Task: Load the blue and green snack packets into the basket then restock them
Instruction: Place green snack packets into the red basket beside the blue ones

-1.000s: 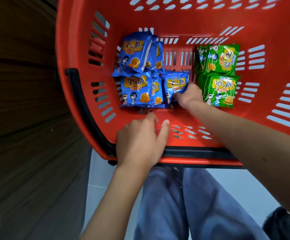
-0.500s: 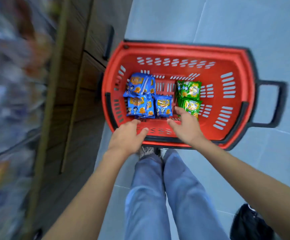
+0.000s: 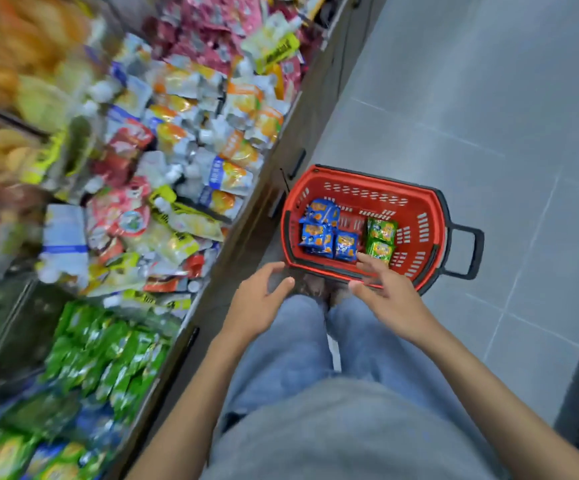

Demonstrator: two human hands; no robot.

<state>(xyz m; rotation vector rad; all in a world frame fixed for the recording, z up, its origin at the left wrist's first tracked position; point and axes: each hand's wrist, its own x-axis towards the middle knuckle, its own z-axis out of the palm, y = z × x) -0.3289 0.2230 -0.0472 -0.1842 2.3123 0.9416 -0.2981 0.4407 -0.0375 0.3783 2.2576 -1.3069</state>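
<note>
Tiled floor point(image 3: 488, 98), basket point(image 3: 416, 206) beside shelves point(image 3: 177, 150) (blurred)

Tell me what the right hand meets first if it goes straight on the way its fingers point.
Probably the small blue snack packet in the red plastic basket; the right hand points at it, with the nearer green snack packet just beside. Depth is unclear.

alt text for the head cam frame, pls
The left hand and right hand hover open and empty at the near rim of a red basket on the grey floor; inside lie blue packets beside green packets. Blurred snack shelves fill the left side.
</note>
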